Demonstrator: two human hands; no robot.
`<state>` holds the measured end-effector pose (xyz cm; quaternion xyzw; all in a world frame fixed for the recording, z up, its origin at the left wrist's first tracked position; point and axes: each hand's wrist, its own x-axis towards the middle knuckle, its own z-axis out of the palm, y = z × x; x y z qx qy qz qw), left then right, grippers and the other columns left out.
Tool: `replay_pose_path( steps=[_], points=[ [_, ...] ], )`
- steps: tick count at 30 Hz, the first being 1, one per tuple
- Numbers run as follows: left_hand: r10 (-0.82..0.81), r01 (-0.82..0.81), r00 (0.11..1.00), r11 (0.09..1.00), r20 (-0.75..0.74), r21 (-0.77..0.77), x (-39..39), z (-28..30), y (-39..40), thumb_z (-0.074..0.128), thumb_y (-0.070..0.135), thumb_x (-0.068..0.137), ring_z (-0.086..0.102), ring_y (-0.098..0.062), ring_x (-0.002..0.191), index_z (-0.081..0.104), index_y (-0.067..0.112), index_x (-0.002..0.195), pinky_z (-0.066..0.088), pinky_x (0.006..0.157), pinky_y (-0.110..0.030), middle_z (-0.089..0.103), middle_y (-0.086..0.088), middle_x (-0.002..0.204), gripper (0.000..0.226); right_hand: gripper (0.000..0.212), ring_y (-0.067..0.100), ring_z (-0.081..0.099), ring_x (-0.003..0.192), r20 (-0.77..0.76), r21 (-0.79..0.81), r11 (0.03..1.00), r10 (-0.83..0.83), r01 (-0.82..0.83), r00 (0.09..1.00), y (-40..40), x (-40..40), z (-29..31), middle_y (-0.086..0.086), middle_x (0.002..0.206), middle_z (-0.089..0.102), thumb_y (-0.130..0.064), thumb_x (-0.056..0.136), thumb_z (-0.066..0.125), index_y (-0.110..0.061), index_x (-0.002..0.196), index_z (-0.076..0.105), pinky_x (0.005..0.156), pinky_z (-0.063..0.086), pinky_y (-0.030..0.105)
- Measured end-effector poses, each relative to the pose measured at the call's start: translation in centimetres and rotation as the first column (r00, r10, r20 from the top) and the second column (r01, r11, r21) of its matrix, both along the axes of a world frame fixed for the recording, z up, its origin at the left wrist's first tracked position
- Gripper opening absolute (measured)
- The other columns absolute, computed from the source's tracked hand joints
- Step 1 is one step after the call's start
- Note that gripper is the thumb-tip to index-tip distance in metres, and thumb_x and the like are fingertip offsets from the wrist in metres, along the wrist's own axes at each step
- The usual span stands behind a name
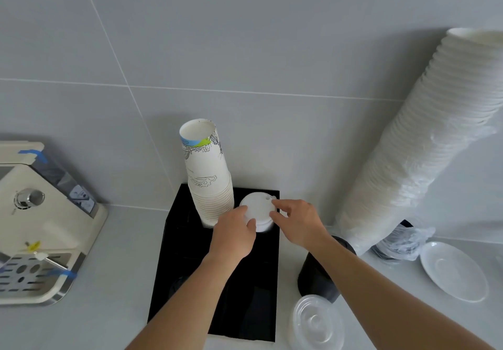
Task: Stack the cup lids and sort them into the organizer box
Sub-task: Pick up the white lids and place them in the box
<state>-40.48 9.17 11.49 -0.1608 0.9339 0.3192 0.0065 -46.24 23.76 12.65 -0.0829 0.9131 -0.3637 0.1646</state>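
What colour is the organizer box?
Black; the organizer box shows best in the head view.

Both forearms extended forward, left hand [236, 230] and right hand [298, 220] close together, fingers curled in grip

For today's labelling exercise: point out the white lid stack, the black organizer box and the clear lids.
white lid stack [257, 208], head view, top face.
black organizer box [190, 243], head view, left top surface.
clear lids [317, 322], head view, top lid's centre.

No text, brand or number can be read. The paper cup stack [208, 170] at the far left of the organizer box [174, 262] bears small printed marks, too blurred to make out.
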Motion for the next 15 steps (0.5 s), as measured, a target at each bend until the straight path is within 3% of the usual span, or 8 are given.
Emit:
replay_pose_path(
  steps=[3,6,9,11,13,15],
  points=[
    [0.042,-0.039,0.999,0.995,-0.025,0.094,0.5,0.7,-0.3,0.054,0.029,0.094,0.054,-0.022,0.127,0.051,0.012,0.138,0.044,0.106,-0.037,0.057,-0.006,0.139,0.047,0.037,0.012,0.061,0.119,0.025,-0.11,0.993,-0.029,0.032,0.999,0.6,0.4,0.6,-0.007,0.132,0.067,-0.032,0.091,0.059,-0.031,0.127,0.068,0.088,0.04,0.018],
    [0.076,-0.057,0.995,0.958,-0.058,0.282,2.0,1.8,-0.6,0.059,0.025,0.092,0.061,-0.015,0.117,0.056,0.013,0.134,0.046,0.095,-0.024,0.061,-0.004,0.134,0.044,0.034,0.008,0.066,0.108,0.057,-0.252,0.961,-0.107,0.118,0.993,1.6,1.3,2.0,-0.01,0.123,0.07,-0.029,0.091,0.065,-0.026,0.125,0.069,0.086,0.048,0.019],
    [0.076,-0.04,0.994,0.916,-0.073,0.399,4.4,2.7,-0.7,0.063,0.025,0.09,0.062,0.0,0.1,0.061,0.017,0.129,0.04,0.08,-0.006,0.066,0.004,0.124,0.04,0.035,-0.012,0.06,0.091,0.077,-0.391,0.902,-0.167,0.183,0.983,3.3,2.8,3.1,-0.017,0.108,0.07,-0.031,0.089,0.069,-0.026,0.124,0.069,0.078,0.045,0.005],
    [0.07,-0.029,0.995,0.893,-0.074,0.449,6.0,2.7,-0.7,0.064,0.028,0.089,0.061,0.008,0.094,0.064,0.021,0.125,0.042,0.075,-0.002,0.068,0.012,0.116,0.036,0.037,-0.005,0.066,0.099,0.113,-0.479,0.849,-0.195,0.225,0.974,4.5,3.8,3.4,-0.014,0.107,0.074,-0.038,0.082,0.073,-0.028,0.117,0.073,0.096,0.05,0.019],
    [0.063,-0.023,0.996,0.859,-0.062,0.512,8.1,2.7,-0.3,0.065,0.031,0.088,0.063,0.008,0.097,0.067,0.026,0.12,0.048,0.085,-0.009,0.07,0.016,0.11,0.032,0.034,0.009,0.07,0.106,0.183,-0.564,0.776,-0.217,0.283,0.959,6.2,5.4,3.5,-0.005,0.107,0.078,-0.039,0.079,0.075,-0.026,0.111,0.075,0.105,0.049,0.036],
    [0.055,-0.024,0.998,0.808,-0.034,0.589,10.2,2.2,0.5,0.066,0.03,0.089,0.067,0.0,0.101,0.069,0.03,0.114,0.053,0.094,-0.024,0.072,0.012,0.108,0.025,0.019,0.016,0.072,0.106,0.255,-0.657,0.679,-0.208,0.327,0.944,7.9,7.2,3.7,0.003,0.107,0.078,-0.022,0.09,0.069,-0.02,0.109,0.073,0.1,0.052,0.035]
  ],
)
